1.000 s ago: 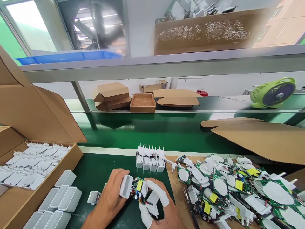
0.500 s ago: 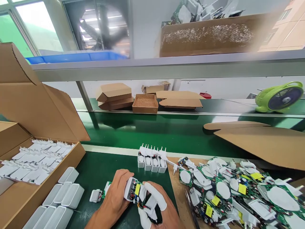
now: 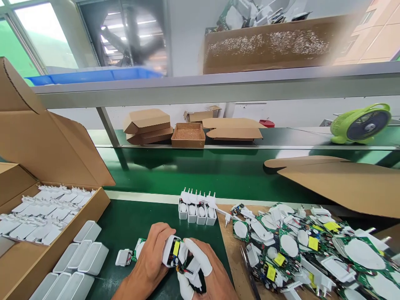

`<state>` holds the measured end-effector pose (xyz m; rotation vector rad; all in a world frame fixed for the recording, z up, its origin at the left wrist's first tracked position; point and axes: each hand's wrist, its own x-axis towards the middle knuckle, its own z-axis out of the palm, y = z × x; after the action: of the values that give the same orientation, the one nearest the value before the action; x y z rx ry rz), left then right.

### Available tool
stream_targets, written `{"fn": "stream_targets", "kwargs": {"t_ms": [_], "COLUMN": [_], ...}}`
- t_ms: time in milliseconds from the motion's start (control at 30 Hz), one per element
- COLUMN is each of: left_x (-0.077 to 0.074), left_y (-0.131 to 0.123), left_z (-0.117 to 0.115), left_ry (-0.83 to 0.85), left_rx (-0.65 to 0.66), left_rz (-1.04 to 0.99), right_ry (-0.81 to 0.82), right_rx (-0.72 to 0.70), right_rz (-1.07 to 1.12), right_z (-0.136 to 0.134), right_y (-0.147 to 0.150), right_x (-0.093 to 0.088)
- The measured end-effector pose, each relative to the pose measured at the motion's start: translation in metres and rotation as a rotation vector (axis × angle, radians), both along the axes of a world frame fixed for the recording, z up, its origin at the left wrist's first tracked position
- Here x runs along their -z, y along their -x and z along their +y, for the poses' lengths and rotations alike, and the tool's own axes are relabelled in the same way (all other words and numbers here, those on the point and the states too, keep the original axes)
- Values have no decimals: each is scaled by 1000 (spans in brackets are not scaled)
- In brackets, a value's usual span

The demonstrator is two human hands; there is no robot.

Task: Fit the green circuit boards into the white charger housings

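Note:
My left hand point(image 3: 150, 254) is closed around a white plastic charger housing point(image 3: 168, 251) over the front of the table. White covers sit on fingers of my right hand point(image 3: 214, 268), which grips a circuit board point(image 3: 181, 263) with a yellow-wrapped part and small components. The board's end meets the housing's open mouth; how deep it sits inside, I cannot tell. Just left of my left hand lies another board with a white plug piece point(image 3: 124, 257). Beyond my hands, several white housings point(image 3: 196, 213) stand in a row with pronged plug parts on top.
A pile of circuit boards point(image 3: 289, 246) covers the brown board at right, with a dark thin tool point(image 3: 250, 271) at its edge. At left are empty-looking white housings point(image 3: 78, 254) and an open carton point(image 3: 101, 202) of white parts. A green fan point(image 3: 359, 123) stands at back right.
The view has shifted slightly. The circuit board and housing are tilted a little differently between my hands, and both hands keep their grip.

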<state>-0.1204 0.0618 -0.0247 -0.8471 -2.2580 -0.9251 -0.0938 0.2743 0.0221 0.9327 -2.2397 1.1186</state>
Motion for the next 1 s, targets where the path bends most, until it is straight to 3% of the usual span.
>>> {"fn": "stream_targets", "kwargs": {"t_ms": [233,567,1000], "left_x": [-3,10,5], "left_y": [-1,-2,-5], "left_z": [3,1,6], "left_ry": [-19,-18,-54], "left_rx": [-23,-57,-71], "left_rz": [22,-39,14], "right_ry": [-2,-53,-80], "right_rx": [-14,-49,-60], "right_rz": [30,-106,-95], "right_z": [3,6,8], "right_y": [0,-1,-3], "right_x": [5,6,-5]}}
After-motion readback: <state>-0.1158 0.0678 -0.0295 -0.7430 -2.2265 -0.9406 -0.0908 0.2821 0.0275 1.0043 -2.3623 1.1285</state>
